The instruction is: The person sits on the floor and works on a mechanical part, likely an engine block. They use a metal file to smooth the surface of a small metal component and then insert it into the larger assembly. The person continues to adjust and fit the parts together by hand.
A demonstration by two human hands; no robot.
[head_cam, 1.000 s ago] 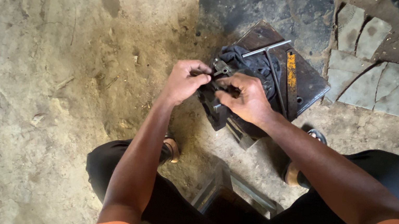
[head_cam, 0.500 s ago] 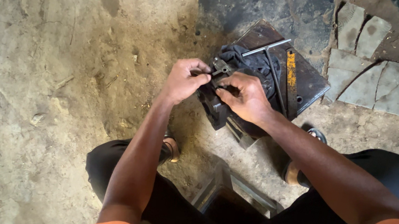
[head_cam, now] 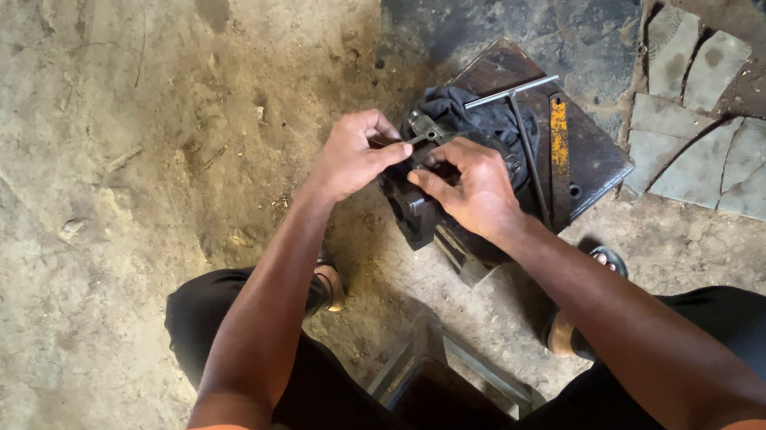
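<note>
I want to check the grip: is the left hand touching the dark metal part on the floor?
Touching. The head view shows the left hand with its fingertips closed on the dark metal part.

The bare, sandy-brown dirt floor (head_cam: pixel 88 161) carries everything, turning to dark stained ground (head_cam: pixel 475 6) at the top. On it lies a flat, rusty brown metal plate (head_cam: pixel 603 162), and on that plate rest a grey T-shaped metal rod (head_cam: pixel 513 91), a yellow-painted flat bar (head_cam: pixel 559 140) and a crumpled dark cloth (head_cam: pixel 450 106). Just beside the plate, to the right, broken grey stone slabs (head_cam: pixel 715 159) are set in the floor.
</note>
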